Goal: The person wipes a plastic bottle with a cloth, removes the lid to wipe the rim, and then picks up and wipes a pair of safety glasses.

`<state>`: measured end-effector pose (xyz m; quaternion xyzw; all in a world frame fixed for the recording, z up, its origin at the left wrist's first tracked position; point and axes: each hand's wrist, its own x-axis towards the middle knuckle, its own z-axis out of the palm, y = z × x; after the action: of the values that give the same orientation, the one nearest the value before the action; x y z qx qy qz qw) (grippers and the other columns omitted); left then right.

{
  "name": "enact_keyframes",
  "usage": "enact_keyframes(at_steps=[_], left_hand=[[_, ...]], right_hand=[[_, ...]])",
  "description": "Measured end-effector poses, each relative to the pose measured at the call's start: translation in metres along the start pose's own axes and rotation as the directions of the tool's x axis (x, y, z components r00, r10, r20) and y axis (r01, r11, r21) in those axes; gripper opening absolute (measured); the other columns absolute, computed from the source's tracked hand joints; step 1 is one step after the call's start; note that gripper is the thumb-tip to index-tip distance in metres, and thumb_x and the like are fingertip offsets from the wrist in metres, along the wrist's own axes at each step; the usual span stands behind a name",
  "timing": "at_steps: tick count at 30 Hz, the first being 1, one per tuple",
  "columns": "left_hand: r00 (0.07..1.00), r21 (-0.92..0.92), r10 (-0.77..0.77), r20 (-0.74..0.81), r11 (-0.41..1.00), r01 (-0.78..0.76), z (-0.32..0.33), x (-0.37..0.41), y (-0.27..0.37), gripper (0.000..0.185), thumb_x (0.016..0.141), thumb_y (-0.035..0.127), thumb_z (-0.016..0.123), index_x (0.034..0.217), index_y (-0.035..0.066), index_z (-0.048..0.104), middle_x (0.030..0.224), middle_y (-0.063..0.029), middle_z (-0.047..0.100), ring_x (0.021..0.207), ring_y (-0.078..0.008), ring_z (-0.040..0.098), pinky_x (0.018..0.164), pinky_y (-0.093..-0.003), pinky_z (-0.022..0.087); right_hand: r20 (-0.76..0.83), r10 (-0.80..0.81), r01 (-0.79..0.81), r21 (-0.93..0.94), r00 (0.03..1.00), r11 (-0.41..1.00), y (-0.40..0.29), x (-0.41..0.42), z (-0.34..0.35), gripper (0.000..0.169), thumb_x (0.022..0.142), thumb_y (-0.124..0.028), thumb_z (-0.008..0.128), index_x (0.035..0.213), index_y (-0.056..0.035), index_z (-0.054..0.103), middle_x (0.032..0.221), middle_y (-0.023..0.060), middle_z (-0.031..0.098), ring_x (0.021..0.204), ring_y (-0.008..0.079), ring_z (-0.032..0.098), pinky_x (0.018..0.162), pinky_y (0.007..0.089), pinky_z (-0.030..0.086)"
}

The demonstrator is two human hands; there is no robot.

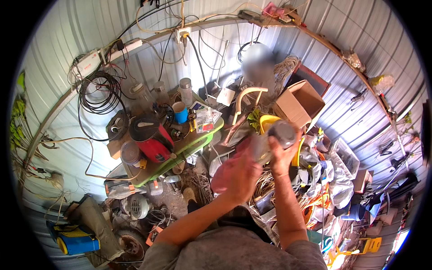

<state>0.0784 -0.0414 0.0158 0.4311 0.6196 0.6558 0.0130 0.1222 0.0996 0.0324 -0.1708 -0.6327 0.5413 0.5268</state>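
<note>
My right hand (281, 158) grips a clear jar-like container (261, 148) near its dark round end (285, 133). Whether that end is a lid or a base I cannot tell. Bunched in my left hand (244, 184) is a pinkish-red cloth (224, 175), held against or close beside the container's other end. Motion blurs the cloth and the left fingers, so exact contact is unclear. Behind the container, a yellow plastic object (268, 122) shows in part.
At left, a green-edged table (199, 140) holds a red kettle (153, 138), a blue mug (180, 112) and lidded jars (185, 91). An open cardboard box (292, 108) stands beyond my hands. Coiled cable (265, 185) and plastic bags (341, 189) clutter the right. A black cable (199, 60) hangs from a wall socket (184, 34).
</note>
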Motion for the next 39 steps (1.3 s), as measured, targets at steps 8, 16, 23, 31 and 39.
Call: enact_keyframes(at_steps=[8, 16, 23, 31, 39], left_hand=[[0.859, -0.562, -0.487, 0.159, 0.671, 0.484, -0.002, -0.002, -0.052, 0.059, 0.104, 0.043, 0.036, 0.13, -0.008, 0.049, 0.122, -0.0217, 0.061, 0.112, -0.0279, 0.061, 0.097, -0.0361, 0.044], [0.583, -0.665, -0.694, 0.422, 0.2, 0.72, -0.009, -0.019, -0.094, 0.04, 0.099, 0.032, 0.047, 0.12, 0.0, 0.059, 0.112, -0.0098, 0.064, 0.099, -0.0174, 0.063, 0.093, -0.0334, 0.048], [0.694, -0.593, -0.72, -0.003, 0.56, 0.579, -0.001, 0.025, -0.044, 0.045, 0.102, 0.036, 0.043, 0.105, -0.003, 0.064, 0.1, -0.0151, 0.066, 0.092, -0.0213, 0.06, 0.081, -0.0339, 0.045], [0.974, 0.425, 0.222, 0.04, 0.879, -0.217, -0.004, 0.007, -0.039, 0.063, 0.09, 0.024, 0.06, 0.143, -0.002, 0.037, 0.141, -0.0306, 0.04, 0.121, -0.0467, 0.047, 0.103, -0.0519, 0.036], [0.968, -0.021, -0.073, 0.24, 0.997, 0.08, -0.053, 0.009, -0.053, 0.099, 0.068, 0.032, 0.085, 0.147, 0.003, 0.033, 0.136, -0.0239, 0.049, 0.124, -0.0345, 0.05, 0.104, -0.0413, 0.04]], right_hand=[[0.288, 0.022, -0.084, 0.203, 0.957, 0.976, -0.02, -0.02, 0.022, 0.082, 0.059, -0.024, 0.088, 0.124, -0.0024, 0.042, 0.112, 0.0095, 0.057, 0.104, 0.0179, 0.056, 0.094, 0.0329, 0.045], [0.359, 0.259, -0.373, 0.297, 0.896, 0.879, -0.001, -0.005, 0.021, 0.076, 0.065, -0.034, 0.081, 0.124, -0.0013, 0.046, 0.105, 0.0142, 0.061, 0.092, 0.0217, 0.061, 0.082, 0.0347, 0.051], [0.396, 0.277, -0.341, 0.1, 0.875, 0.935, 0.016, -0.038, 0.024, 0.085, 0.064, -0.023, 0.083, 0.136, -0.002, 0.042, 0.124, 0.0102, 0.055, 0.114, 0.0212, 0.053, 0.1, 0.0344, 0.042], [0.007, 0.152, -0.134, 0.51, 0.988, 0.85, 0.006, 0.01, 0.031, 0.071, 0.068, -0.02, 0.083, 0.127, -0.0025, 0.048, 0.112, 0.0071, 0.057, 0.101, 0.0184, 0.055, 0.091, 0.0344, 0.045], [0.306, 0.179, -0.301, 0.419, 0.935, 0.857, -0.002, -0.008, 0.032, 0.101, 0.064, -0.034, 0.087, 0.142, -0.0021, 0.03, 0.127, 0.0142, 0.052, 0.116, 0.0254, 0.053, 0.103, 0.0399, 0.041]])
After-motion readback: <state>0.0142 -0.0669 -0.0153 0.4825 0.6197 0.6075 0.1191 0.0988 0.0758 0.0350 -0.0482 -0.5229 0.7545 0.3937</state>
